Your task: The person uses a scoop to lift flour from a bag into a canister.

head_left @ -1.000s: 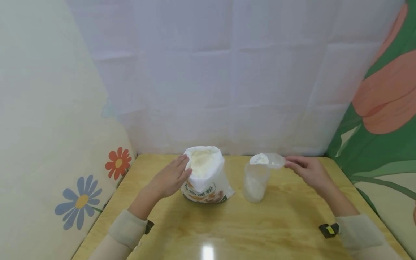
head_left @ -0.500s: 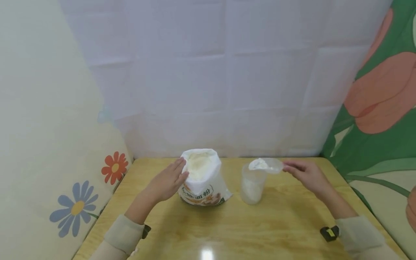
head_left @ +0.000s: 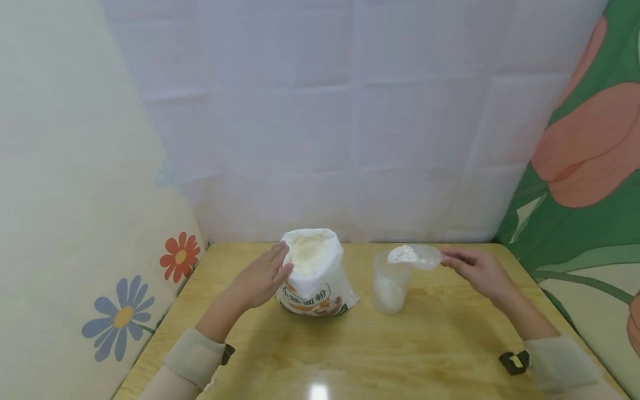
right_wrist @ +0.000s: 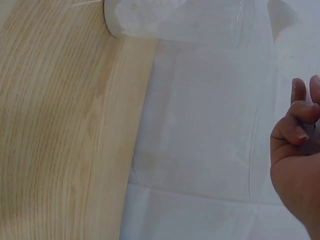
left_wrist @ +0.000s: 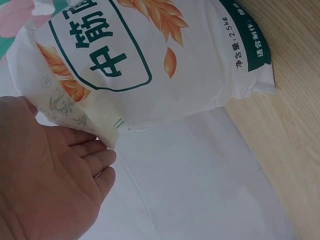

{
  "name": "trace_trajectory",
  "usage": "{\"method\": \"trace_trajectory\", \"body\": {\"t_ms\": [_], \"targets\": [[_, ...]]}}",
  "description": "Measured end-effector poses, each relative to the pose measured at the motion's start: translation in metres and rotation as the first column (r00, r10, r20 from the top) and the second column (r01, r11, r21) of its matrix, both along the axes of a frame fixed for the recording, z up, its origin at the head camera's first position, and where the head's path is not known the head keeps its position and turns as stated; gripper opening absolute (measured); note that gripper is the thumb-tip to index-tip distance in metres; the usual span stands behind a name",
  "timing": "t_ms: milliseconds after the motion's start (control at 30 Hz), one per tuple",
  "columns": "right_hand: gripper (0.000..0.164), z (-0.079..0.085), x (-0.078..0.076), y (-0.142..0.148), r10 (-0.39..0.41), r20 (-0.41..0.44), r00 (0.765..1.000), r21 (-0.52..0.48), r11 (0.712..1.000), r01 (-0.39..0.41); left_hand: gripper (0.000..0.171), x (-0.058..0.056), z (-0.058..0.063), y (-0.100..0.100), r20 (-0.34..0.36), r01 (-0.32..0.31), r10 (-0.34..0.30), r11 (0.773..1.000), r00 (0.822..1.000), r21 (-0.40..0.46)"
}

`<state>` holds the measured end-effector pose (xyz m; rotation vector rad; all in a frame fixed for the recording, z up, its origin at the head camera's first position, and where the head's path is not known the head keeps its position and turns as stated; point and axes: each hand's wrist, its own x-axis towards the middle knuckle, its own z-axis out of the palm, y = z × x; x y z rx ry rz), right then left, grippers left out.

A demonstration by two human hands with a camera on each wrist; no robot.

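A white bag of flour [head_left: 320,291], its top open and collar rolled out, stands on the wooden table. My left hand [head_left: 261,278] holds its left rim; in the left wrist view the bag's collar [left_wrist: 65,107] covers some of the fingertips. To the right stands a clear plastic jar [head_left: 390,291] partly filled with white flour [right_wrist: 145,15]. Over the jar's mouth is a clear plastic scoop [head_left: 426,257], level, with a heap of flour [head_left: 403,254] at its far end. My right hand [head_left: 477,272] pinches the scoop's handle end between thumb and fingers.
The table [head_left: 370,355] runs back to a white cloth backdrop [head_left: 350,139]. Flower-printed panels flank it: a cream one [head_left: 75,166] on the left and a green one [head_left: 595,233] on the right. Black wrist devices [head_left: 515,362] sit under both sleeves.
The scoop and my right hand have shifted slightly right relative to the jar, with the flour still in the scoop. My left hand stays at the bag's rim. The head view has tilted slightly.
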<state>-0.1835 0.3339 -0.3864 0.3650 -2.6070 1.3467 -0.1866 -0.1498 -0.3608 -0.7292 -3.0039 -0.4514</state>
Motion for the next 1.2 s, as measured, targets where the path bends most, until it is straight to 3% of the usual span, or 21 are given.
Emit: {"method": "trace_trajectory", "body": {"t_ms": [200,467,733,933,1200], "targets": [[0.036,0.002,0.001,0.0,0.009,-0.002,1.0,0.0,1.0,-0.009,0.068,0.002,0.002,-0.001,0.011,-0.008,0.008,1.0,1.0,-0.007],[0.031,0.003,0.001,0.001,0.008,-0.074,0.997,0.02,1.0,-0.006,0.068,0.0,0.002,-0.002,-0.006,-0.008,0.008,1.0,1.0,0.003],[0.029,0.01,0.002,0.001,-0.022,-0.155,0.988,0.12,0.992,0.041,0.068,-0.002,0.004,-0.003,-0.014,-0.004,0.004,1.0,1.0,-0.003],[0.021,0.014,-0.001,0.002,0.012,-0.252,0.968,0.177,0.984,0.034,0.067,0.0,0.003,-0.002,-0.008,-0.003,0.003,1.0,1.0,0.005],[0.021,0.029,0.0,-0.001,0.073,-0.304,0.95,0.344,0.938,0.038,0.068,0.001,0.001,-0.001,0.003,-0.006,0.006,1.0,1.0,0.012]]}}
